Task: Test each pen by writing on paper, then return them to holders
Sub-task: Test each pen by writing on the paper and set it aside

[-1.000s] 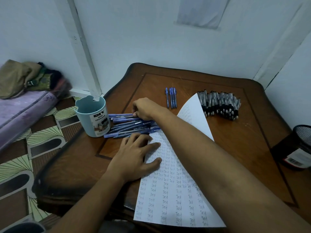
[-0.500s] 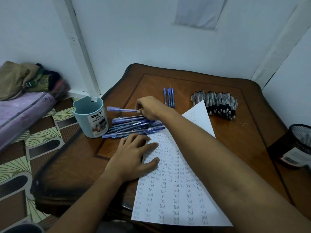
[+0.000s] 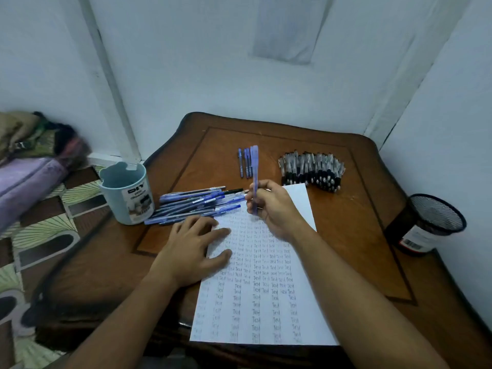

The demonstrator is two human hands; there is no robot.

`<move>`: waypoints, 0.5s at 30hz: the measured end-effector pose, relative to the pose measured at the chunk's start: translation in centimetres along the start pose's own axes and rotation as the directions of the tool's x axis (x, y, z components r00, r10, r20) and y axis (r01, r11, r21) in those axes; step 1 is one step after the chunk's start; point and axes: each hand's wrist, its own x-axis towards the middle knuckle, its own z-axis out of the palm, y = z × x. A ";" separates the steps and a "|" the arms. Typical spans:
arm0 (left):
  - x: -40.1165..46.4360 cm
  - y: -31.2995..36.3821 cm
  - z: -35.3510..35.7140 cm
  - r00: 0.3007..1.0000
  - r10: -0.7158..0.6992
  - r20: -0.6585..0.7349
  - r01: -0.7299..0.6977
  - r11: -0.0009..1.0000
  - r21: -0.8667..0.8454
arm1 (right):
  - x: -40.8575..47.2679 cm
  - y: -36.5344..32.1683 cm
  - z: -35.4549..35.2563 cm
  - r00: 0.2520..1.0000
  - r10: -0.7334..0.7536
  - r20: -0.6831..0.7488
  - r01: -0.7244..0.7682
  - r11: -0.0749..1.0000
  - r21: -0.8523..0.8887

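My right hand [image 3: 271, 206] grips a blue capped pen [image 3: 255, 166] upright over the top of the white paper [image 3: 266, 310], which is covered in columns of the word "Test". My left hand [image 3: 191, 249] lies flat with spread fingers on the paper's left edge. A pile of blue pens [image 3: 191, 205] lies just beyond my left hand. To its left stands a pale blue holder cup [image 3: 126, 193]. Three blue pens [image 3: 245, 162] lie side by side further back. A dense row of black-tipped pens [image 3: 311, 171] sits at the back right.
A black mesh holder [image 3: 426, 225] stands at the wooden table's [image 3: 359, 235] right edge. White walls close in behind and on the right. To the left of the table are a patterned floor [image 3: 40, 235] and a purple mattress with clothes [image 3: 29, 161].
My right hand lifted one blue pen out of the pile, swung it from lying sideways to upright and brought it back over the paper. My left hand stayed flat on the paper.
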 end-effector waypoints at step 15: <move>0.1 0.2 0.0 1.000 0.008 -0.001 -0.008 1.000 0.019 | -5.8 0.4 -4.6 0.983 0.104 -0.149 -0.077 0.981 0.180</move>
